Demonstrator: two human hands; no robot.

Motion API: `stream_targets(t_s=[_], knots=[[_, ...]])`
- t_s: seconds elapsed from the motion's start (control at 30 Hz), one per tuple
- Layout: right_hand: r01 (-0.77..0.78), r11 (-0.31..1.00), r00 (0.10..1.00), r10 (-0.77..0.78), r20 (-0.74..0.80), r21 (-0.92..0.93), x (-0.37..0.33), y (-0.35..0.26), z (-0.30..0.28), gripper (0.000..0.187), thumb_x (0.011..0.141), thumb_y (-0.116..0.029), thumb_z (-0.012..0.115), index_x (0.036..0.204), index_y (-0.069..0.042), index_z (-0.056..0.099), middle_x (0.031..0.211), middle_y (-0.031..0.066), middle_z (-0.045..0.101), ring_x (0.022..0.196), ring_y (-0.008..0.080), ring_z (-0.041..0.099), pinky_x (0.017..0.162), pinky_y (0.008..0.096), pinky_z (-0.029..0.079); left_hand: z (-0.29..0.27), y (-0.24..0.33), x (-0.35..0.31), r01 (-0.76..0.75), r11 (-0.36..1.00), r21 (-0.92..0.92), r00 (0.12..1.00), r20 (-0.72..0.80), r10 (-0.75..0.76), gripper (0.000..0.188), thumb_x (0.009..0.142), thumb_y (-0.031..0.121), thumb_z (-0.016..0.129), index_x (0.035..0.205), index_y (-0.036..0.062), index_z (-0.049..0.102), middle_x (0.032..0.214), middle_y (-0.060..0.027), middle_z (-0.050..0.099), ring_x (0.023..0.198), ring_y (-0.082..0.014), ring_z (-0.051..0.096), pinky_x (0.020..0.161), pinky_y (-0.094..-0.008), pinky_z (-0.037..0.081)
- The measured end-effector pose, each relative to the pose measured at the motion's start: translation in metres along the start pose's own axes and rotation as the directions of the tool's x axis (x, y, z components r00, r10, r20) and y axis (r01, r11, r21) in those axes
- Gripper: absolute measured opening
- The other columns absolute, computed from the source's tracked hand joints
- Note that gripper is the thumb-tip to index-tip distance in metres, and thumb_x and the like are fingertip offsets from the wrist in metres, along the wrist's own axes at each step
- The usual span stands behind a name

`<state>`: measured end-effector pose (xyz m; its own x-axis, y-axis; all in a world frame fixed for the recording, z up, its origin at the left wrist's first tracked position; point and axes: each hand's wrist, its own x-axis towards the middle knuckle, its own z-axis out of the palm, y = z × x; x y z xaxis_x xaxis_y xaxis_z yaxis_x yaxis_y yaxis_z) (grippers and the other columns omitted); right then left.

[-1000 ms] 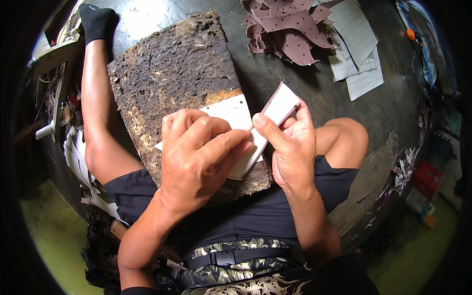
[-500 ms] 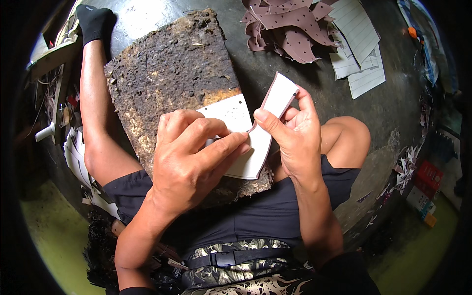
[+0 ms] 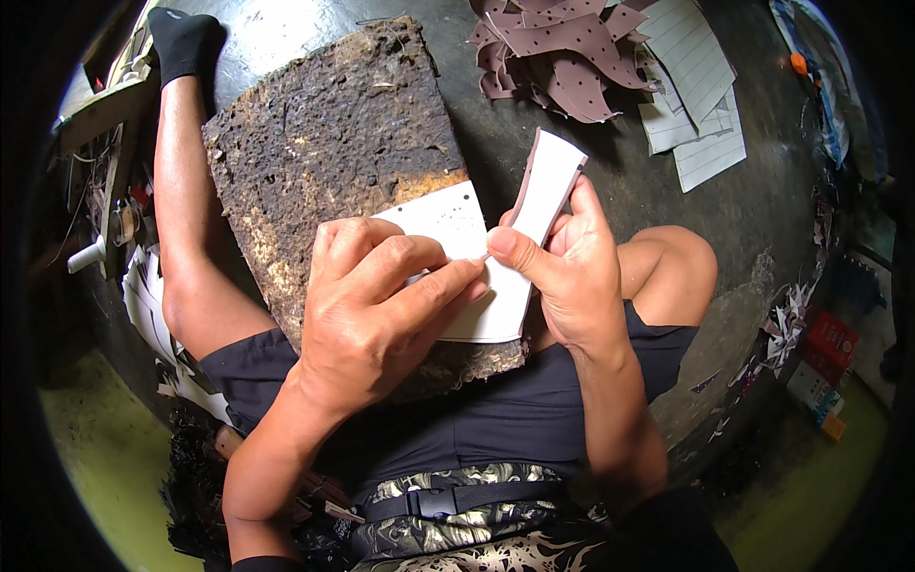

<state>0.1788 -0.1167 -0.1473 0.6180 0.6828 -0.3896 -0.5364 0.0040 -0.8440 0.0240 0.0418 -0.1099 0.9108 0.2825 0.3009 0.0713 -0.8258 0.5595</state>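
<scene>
A white-faced piece of sheet material (image 3: 553,181) with a thin mauve edge rises from the board, held by my right hand (image 3: 579,276) between thumb and fingers. Its lower part runs down to the board's near right corner. My left hand (image 3: 367,305) has thumb and index finger pinched at the inner edge of this piece, close to my right thumb. Under the left fingers lies a white section (image 3: 443,212) with small dark holes and specks; whether it joins the raised part is hidden. All this rests over a rough, dark, worn board (image 3: 329,124) tilted across my lap.
On the floor beyond the board lies a heap of mauve strips with punched holes (image 3: 562,48). White lined sheets (image 3: 696,71) lie beside it. Scraps (image 3: 791,319) and a red box (image 3: 832,343) are at right. A wooden frame (image 3: 105,124) stands at left.
The raised end of the white piece has tipped slightly up and right in my right hand. My left hand has shifted a little to the right, still pinching.
</scene>
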Motion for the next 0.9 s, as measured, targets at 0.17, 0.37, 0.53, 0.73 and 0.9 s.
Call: stream_targets(t_s=[0.17, 0.37, 0.53, 0.73, 0.9], knots=[[-0.059, 0.996, 0.998, 0.060, -0.018, 0.065, 0.003, -0.002, -0.003, 0.067, 0.099, -0.004, 0.093, 0.149, 0.003, 0.049, 0.116, 0.0112, 0.075, 0.108, 0.0153, 0.074, 0.097, 0.0316, 0.062, 0.002, -0.004, -0.002, -0.009, 1.000, -0.026, 1.000, -0.009, 0.009, 0.029, 0.086, 0.022, 0.097, 0.114, 0.0186, 0.090, 0.103, 0.0024, 0.074, 0.097, -0.0241, 0.065, 0.086, -0.0429, 0.049], [-0.041, 0.996, 0.998, 0.037, -0.050, -0.074, -0.012, 0.001, 0.007, 0.089, 0.093, -0.013, 0.100, 0.163, 0.002, 0.047, 0.114, 0.0029, 0.068, 0.101, 0.0103, 0.067, 0.093, 0.0267, 0.061, 0.004, 0.000, -0.002, 0.008, 1.000, -0.002, 1.000, -0.003, -0.008, 0.030, 0.084, 0.022, 0.098, 0.113, 0.0184, 0.090, 0.102, 0.0026, 0.073, 0.095, -0.0232, 0.065, 0.085, -0.0418, 0.048], [-0.071, 0.997, 0.997, 0.072, -0.015, 0.042, -0.005, 0.004, -0.003, 0.082, 0.097, -0.002, 0.093, 0.163, 0.003, 0.044, 0.110, 0.0081, 0.075, 0.101, 0.0150, 0.075, 0.094, 0.0299, 0.062, 0.005, -0.001, -0.003, 0.023, 0.999, -0.024, 0.999, -0.022, -0.023, 0.030, 0.084, 0.022, 0.098, 0.112, 0.0178, 0.089, 0.102, 0.0034, 0.073, 0.095, -0.0227, 0.065, 0.085, -0.0418, 0.048], [-0.114, 0.990, 0.993, 0.117, -0.030, 0.082, -0.003, 0.009, -0.010, 0.076, 0.095, -0.007, 0.097, 0.155, 0.001, 0.052, 0.113, 0.0042, 0.070, 0.103, 0.0109, 0.069, 0.093, 0.0269, 0.061, 0.006, -0.001, -0.003, 0.009, 1.000, -0.020, 1.000, -0.024, -0.009, 0.030, 0.083, 0.023, 0.099, 0.111, 0.0176, 0.089, 0.102, 0.0037, 0.072, 0.094, -0.0216, 0.064, 0.084, -0.0414, 0.047], [-0.141, 0.984, 0.988, 0.147, -0.056, 0.106, -0.004, 0.011, -0.013, 0.074, 0.096, -0.005, 0.096, 0.154, 0.002, 0.052, 0.113, 0.0048, 0.070, 0.104, 0.0116, 0.070, 0.095, 0.0276, 0.060, 0.008, -0.001, -0.002, 0.013, 1.000, -0.021, 0.999, -0.029, -0.014, 0.031, 0.081, 0.022, 0.100, 0.110, 0.0177, 0.089, 0.101, 0.0039, 0.072, 0.092, -0.0207, 0.064, 0.083, -0.0409, 0.046]])
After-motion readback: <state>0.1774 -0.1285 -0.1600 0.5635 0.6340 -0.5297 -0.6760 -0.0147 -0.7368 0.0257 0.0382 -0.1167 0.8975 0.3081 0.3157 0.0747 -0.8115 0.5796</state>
